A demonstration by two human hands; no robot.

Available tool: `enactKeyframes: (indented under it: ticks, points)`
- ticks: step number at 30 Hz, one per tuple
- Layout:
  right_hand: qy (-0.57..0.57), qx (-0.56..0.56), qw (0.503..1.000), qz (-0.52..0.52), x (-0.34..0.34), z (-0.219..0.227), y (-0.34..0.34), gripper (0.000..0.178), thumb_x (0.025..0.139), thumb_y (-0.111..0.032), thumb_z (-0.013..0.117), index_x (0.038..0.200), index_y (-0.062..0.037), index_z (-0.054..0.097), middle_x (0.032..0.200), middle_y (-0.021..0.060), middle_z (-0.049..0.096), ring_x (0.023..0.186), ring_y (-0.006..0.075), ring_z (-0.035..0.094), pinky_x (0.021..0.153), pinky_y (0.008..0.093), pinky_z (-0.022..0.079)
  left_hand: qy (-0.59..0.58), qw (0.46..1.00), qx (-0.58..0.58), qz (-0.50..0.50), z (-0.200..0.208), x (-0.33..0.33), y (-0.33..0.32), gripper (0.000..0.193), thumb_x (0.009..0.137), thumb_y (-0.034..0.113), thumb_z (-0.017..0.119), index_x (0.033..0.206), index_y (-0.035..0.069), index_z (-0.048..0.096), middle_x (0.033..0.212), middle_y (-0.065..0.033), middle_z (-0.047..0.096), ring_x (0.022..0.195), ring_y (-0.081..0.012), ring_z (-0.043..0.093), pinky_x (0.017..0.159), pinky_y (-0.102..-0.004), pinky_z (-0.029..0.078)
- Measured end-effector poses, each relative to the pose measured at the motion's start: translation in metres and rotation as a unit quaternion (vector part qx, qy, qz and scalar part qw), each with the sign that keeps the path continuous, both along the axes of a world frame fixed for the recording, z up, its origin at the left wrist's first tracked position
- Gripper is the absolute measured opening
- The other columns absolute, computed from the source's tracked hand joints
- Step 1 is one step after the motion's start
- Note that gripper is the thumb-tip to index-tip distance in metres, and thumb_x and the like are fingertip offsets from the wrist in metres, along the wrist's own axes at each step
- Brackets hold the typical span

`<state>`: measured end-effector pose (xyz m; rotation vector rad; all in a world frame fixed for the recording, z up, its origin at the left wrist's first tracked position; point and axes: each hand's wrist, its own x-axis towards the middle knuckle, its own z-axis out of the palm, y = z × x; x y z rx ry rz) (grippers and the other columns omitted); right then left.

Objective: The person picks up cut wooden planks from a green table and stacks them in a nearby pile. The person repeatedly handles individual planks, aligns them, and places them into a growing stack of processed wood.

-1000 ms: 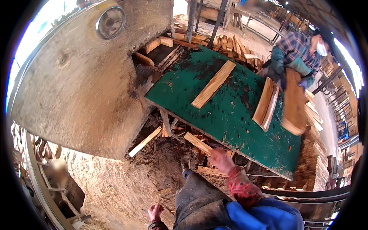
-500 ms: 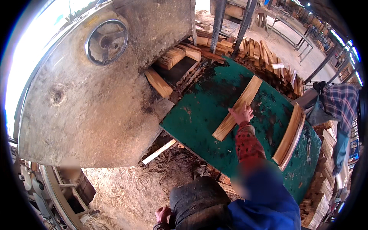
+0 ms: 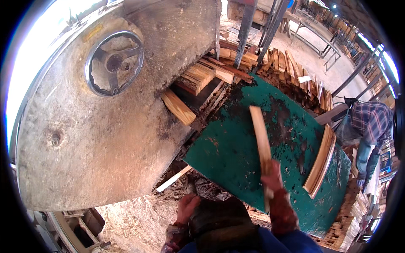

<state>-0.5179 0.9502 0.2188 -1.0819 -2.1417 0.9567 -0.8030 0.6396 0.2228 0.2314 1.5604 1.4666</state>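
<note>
My right hand point(image 3: 272, 176) is closed over the near part of a pale wooden board point(image 3: 260, 130) on the green tabletop point(image 3: 223, 141). The board's near end runs under my wrist and forearm. At the table's near-left corner my left hand point(image 3: 187, 207) is raised in front of my body, its fingers curled. A short brownish thing juts up from it, too blurred to name. Farther right on the green top lies a stack of curved wooden pieces point(image 3: 320, 162), touched by neither hand.
A large worn machine panel with a metal handwheel point(image 3: 114, 63) fills the left. Wooden blocks point(image 3: 198, 76) rest in an opening beside it. A thin pale strip point(image 3: 174, 178) sticks out below the table. Stacked offcuts point(image 3: 291, 69) line the far side. Another person point(image 3: 371, 122) bends at the right.
My right hand has drawn the board nearer to me and turned it more lengthwise. My left hand has come up and forward from low beside my body. The other person's arm has shifted.
</note>
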Motion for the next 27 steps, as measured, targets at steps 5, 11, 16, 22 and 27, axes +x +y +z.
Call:
enactKeyframes:
  ticks: [5, 11, 16, 22, 27]
  points:
    - [-0.065, -0.056, 0.995, 0.054, -0.053, 0.059, -0.105, 0.084, 0.058, -0.008, 0.076, 0.134, -0.0001, 0.043, 0.136, 0.0217, 0.039, 0.129, 0.0390, 0.040, 0.108, 0.0423, 0.037, -0.070, 0.990, 0.070, -0.097, 0.014, -0.014, 0.076, 0.027, 0.094, 0.017, 0.064, 0.111, -0.004, 0.061, 0.100, -0.0097, 0.068, 0.091, -0.0176, 0.066, 0.082, -0.0307, 0.053]
    - [-0.104, -0.132, 0.976, 0.140, -0.117, 0.094, -0.142, 0.080, 0.063, -0.010, 0.075, 0.135, 0.0000, 0.041, 0.140, 0.0242, 0.033, 0.131, 0.0418, 0.037, 0.109, 0.0431, 0.036, -0.273, 0.955, 0.076, -0.089, 0.042, -0.026, 0.108, 0.034, 0.094, 0.028, 0.064, 0.113, 0.000, 0.061, 0.101, -0.0057, 0.067, 0.096, -0.0159, 0.064, 0.084, -0.0334, 0.053]
    - [-0.134, -0.051, 0.962, 0.234, -0.154, 0.097, -0.118, 0.075, 0.066, -0.013, 0.077, 0.132, 0.0013, 0.044, 0.132, 0.0240, 0.043, 0.122, 0.0427, 0.044, 0.103, 0.0461, 0.039, -0.226, 0.971, 0.056, -0.061, 0.032, -0.048, 0.102, 0.033, 0.089, 0.026, 0.068, 0.112, 0.002, 0.063, 0.099, -0.0035, 0.066, 0.092, -0.0136, 0.064, 0.080, -0.0296, 0.052]
    - [-0.139, 0.087, 0.967, 0.195, -0.298, 0.083, -0.043, 0.078, 0.071, -0.022, 0.079, 0.135, 0.0036, 0.041, 0.133, 0.0236, 0.044, 0.123, 0.0418, 0.042, 0.105, 0.0463, 0.036, -0.164, 0.983, 0.067, -0.042, -0.003, -0.060, 0.094, 0.032, 0.085, 0.017, 0.070, 0.111, -0.001, 0.064, 0.095, -0.0047, 0.068, 0.087, -0.0129, 0.063, 0.074, -0.0292, 0.051]
    - [-0.172, 0.247, 0.943, 0.140, -0.441, 0.062, 0.011, 0.092, 0.067, -0.028, 0.082, 0.139, 0.0045, 0.035, 0.136, 0.0236, 0.036, 0.127, 0.0426, 0.035, 0.104, 0.0526, 0.033, -0.091, 0.992, 0.077, -0.033, -0.014, -0.048, 0.101, 0.024, 0.085, 0.015, 0.070, 0.101, -0.002, 0.067, 0.092, -0.0058, 0.070, 0.085, -0.0128, 0.064, 0.074, -0.0300, 0.051]
